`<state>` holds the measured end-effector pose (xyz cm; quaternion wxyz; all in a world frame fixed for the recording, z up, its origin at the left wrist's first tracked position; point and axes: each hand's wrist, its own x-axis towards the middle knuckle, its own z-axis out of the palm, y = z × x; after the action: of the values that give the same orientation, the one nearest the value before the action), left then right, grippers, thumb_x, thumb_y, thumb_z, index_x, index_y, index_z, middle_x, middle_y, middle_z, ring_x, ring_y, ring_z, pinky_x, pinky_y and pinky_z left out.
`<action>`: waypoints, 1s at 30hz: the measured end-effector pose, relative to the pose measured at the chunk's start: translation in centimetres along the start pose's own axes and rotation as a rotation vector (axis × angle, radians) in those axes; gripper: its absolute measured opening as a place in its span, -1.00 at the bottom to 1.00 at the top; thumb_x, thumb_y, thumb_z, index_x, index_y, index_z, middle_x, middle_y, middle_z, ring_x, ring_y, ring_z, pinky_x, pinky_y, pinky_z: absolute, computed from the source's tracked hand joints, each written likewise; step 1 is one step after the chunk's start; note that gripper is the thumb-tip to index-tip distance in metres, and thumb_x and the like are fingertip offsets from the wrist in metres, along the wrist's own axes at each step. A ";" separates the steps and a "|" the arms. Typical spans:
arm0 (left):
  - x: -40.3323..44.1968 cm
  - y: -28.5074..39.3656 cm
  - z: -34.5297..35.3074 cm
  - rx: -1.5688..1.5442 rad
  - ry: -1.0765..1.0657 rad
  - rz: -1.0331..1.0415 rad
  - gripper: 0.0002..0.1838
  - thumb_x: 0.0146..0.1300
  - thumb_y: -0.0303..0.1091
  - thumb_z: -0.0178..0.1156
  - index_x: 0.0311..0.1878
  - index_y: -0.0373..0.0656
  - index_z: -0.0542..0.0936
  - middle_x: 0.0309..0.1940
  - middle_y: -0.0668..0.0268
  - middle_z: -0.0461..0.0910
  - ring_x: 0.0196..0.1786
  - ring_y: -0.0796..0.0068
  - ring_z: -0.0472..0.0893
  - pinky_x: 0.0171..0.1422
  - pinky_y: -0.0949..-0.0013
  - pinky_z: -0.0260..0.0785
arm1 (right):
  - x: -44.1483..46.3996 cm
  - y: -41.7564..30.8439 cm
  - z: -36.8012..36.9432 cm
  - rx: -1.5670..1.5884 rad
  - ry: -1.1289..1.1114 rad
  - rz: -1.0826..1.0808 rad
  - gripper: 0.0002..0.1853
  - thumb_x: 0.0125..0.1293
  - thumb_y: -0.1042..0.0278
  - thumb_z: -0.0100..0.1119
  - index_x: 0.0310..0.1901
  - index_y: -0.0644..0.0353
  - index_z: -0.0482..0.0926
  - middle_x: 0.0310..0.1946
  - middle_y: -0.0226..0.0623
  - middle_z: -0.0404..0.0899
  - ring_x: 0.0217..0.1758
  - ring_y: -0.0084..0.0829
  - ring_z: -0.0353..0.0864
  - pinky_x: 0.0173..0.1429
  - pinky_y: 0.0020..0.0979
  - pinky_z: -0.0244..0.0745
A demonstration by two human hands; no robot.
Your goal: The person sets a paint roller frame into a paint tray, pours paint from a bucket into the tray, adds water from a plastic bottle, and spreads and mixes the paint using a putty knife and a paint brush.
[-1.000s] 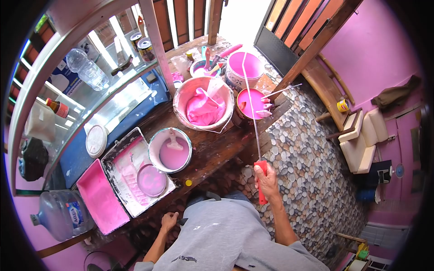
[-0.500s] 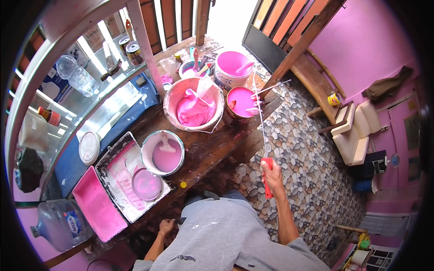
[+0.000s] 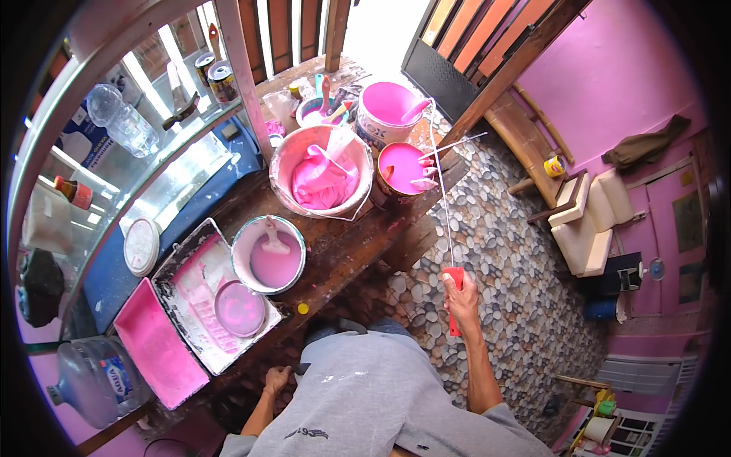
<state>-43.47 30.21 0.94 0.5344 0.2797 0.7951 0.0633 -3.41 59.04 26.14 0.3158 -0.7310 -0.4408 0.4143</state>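
Note:
My right hand (image 3: 461,294) is wrapped round the red handle of a paint roller (image 3: 455,324). Its long wire runs up to the pink roller head, which rests at the rim of a white bucket of pink paint (image 3: 384,107). Beside that bucket is a paint can (image 3: 401,169) with several pink-coated brushes leaning in it. Low at the left of my body, my left hand (image 3: 279,378) has curled fingers near the bench edge; what it grips, if anything, is hidden. A larger bucket (image 3: 282,164) holds pink cloth.
On the bench (image 3: 335,259) stand a pail of pink paint with a brush (image 3: 276,263) and a black-and-white paint tray (image 3: 186,286) with a round lid (image 3: 240,308). Left are a pink tray (image 3: 164,346) and a water jug (image 3: 99,381). Chairs (image 3: 594,221) stand right, on a pebble-patterned floor (image 3: 518,305).
The view has shifted slightly, so the bench items sit a little further left. The roller stays in my right hand with its head at the bucket rim; my left hand stays low.

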 end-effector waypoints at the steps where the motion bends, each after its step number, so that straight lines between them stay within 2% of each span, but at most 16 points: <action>1: 0.2 -0.3 0.1 0.013 -0.001 0.014 -0.56 0.17 -0.05 0.23 -0.18 -0.32 0.68 -0.23 -0.02 0.67 -0.09 0.14 0.66 0.03 0.25 0.44 | 0.0 0.1 -0.1 -0.002 0.001 -0.001 -0.70 0.35 0.11 0.15 -0.25 0.23 0.47 -0.64 -0.46 0.38 -0.72 -0.66 0.34 -0.67 -0.57 0.28; 3: 0.3 -0.5 0.2 0.024 -0.002 0.028 -0.55 0.17 -0.05 0.23 -0.18 -0.32 0.68 -0.24 -0.01 0.68 -0.11 0.14 0.66 0.01 0.24 0.44 | 0.1 0.4 -0.4 0.014 0.012 -0.035 -0.76 0.34 0.19 0.17 -0.25 0.22 0.47 -0.66 -0.47 0.39 -0.71 -0.65 0.37 -0.66 -0.55 0.31; 9: 1.0 -0.6 0.0 0.020 -0.040 -0.005 -0.54 0.17 -0.04 0.22 -0.19 -0.34 0.68 -0.28 -0.03 0.68 -0.14 0.12 0.67 0.00 0.23 0.45 | 0.2 -0.7 -0.9 -0.037 0.038 -0.077 -0.74 0.34 0.17 0.16 -0.25 0.22 0.47 -0.68 -0.47 0.39 -0.72 -0.65 0.37 -0.66 -0.54 0.30; 11: 1.8 -1.3 0.2 0.028 0.007 0.109 -0.54 0.17 -0.04 0.21 -0.20 -0.34 0.68 -0.28 -0.02 0.68 -0.13 0.12 0.67 0.00 0.23 0.45 | -0.2 -1.4 -0.8 -0.042 0.063 -0.082 -0.73 0.34 0.16 0.16 -0.25 0.23 0.47 -0.68 -0.47 0.39 -0.72 -0.65 0.37 -0.66 -0.54 0.30; 16: 1.9 -1.1 -0.2 0.044 0.022 0.084 -0.55 0.17 -0.05 0.21 -0.20 -0.34 0.68 -0.27 -0.02 0.68 -0.11 0.11 0.66 0.02 0.22 0.45 | -0.5 -1.9 -1.1 -0.025 0.087 -0.091 -0.71 0.35 0.13 0.17 -0.25 0.23 0.47 -0.68 -0.46 0.40 -0.73 -0.64 0.39 -0.65 -0.55 0.31; 20: 3.4 -2.0 0.1 0.078 0.023 0.083 -0.54 0.17 -0.03 0.20 -0.19 -0.32 0.68 -0.25 -0.03 0.68 -0.11 0.11 0.66 0.04 0.22 0.45 | -0.4 -1.2 -0.8 0.011 -0.014 -0.087 -0.69 0.34 0.10 0.17 -0.25 0.24 0.48 -0.68 -0.46 0.40 -0.73 -0.64 0.40 -0.65 -0.55 0.33; 22: 2.4 -0.1 -0.6 0.087 -0.010 0.035 -0.54 0.17 -0.02 0.20 -0.19 -0.30 0.69 -0.25 -0.03 0.67 -0.11 0.11 0.66 0.04 0.22 0.45 | -0.4 -0.8 -0.2 0.021 -0.077 -0.047 -0.67 0.35 0.09 0.16 -0.23 0.24 0.49 -0.67 -0.45 0.41 -0.73 -0.64 0.40 -0.64 -0.55 0.33; 30: 2.2 0.4 -0.7 0.081 -0.044 -0.039 -0.54 0.18 -0.01 0.19 -0.17 -0.28 0.69 -0.25 -0.04 0.67 -0.12 0.10 0.66 0.02 0.23 0.45 | 0.5 0.9 0.8 0.014 -0.071 0.011 -0.70 0.35 0.09 0.15 -0.25 0.21 0.47 -0.65 -0.47 0.39 -0.73 -0.65 0.36 -0.66 -0.58 0.29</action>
<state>-44.58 31.86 -0.40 0.5412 0.2870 0.7903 0.0142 -3.66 59.19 24.82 0.3025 -0.7160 -0.4450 0.4448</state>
